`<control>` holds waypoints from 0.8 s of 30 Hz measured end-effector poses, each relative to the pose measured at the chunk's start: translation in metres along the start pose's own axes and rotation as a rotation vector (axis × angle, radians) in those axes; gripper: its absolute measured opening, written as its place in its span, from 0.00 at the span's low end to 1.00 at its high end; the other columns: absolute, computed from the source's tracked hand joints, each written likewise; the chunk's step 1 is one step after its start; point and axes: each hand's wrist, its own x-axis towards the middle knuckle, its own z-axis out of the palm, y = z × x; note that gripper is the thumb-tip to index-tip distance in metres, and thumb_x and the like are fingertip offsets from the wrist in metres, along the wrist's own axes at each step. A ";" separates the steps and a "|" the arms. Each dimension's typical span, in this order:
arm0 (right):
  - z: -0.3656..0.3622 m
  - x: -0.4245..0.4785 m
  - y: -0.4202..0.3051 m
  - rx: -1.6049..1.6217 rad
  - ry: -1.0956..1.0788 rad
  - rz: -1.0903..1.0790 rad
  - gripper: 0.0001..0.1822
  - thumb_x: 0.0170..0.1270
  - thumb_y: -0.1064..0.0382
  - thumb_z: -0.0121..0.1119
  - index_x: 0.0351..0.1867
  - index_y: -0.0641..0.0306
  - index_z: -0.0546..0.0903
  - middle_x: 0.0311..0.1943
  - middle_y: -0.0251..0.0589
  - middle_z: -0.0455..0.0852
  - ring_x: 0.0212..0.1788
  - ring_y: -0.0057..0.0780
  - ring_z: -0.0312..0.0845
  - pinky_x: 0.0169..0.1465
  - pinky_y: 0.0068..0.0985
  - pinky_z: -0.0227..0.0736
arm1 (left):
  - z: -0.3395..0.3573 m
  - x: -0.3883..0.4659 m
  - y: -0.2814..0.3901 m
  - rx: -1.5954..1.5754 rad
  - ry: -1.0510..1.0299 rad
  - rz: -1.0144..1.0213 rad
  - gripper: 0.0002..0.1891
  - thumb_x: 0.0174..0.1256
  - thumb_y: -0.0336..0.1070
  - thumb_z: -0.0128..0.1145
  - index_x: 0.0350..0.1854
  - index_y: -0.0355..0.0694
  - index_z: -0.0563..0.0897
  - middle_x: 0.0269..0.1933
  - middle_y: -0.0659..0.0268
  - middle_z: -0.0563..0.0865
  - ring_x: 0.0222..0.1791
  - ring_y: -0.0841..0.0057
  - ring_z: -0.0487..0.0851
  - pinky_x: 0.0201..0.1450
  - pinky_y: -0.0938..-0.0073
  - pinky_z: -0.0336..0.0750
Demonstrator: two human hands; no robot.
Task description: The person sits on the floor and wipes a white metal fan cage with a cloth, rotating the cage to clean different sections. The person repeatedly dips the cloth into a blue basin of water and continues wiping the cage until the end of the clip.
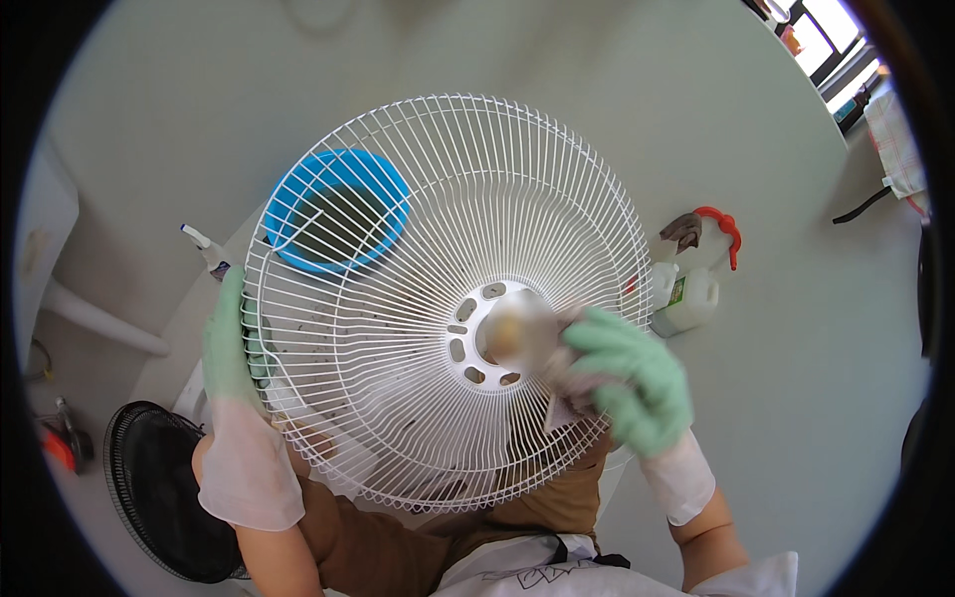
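A round white wire fan grille (395, 321) is held up before me, with a ring-shaped hub at its centre. Gloved in green and white rubber, my left hand (227, 343) grips the grille's left rim, fingers partly behind the wires. My right hand (638, 380), in a matching glove, holds a dirty greyish cloth (571, 373) against the wires just right of the hub; both are slightly blurred by motion. A blurred pale patch covers part of the hub. Through the wires a blue basin (392, 175) of murky dark water shows at the upper left.
A black fan grille (168, 500) lies at the lower left. Near the basin stands a spray bottle (205, 246). On the right are a whitish plastic jug (690, 302), a red curved handle (727, 227) and a brown-grey rag (683, 230). A white plastic chair (52, 194) is at the left edge.
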 end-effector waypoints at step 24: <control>0.041 -0.024 -0.026 0.354 0.291 0.228 0.26 0.74 0.49 0.56 0.56 0.74 0.78 0.46 0.45 0.87 0.47 0.32 0.84 0.55 0.32 0.78 | -0.024 -0.031 -0.004 -0.008 -0.510 0.171 0.17 0.71 0.44 0.56 0.53 0.37 0.81 0.42 0.64 0.84 0.41 0.76 0.84 0.45 0.76 0.77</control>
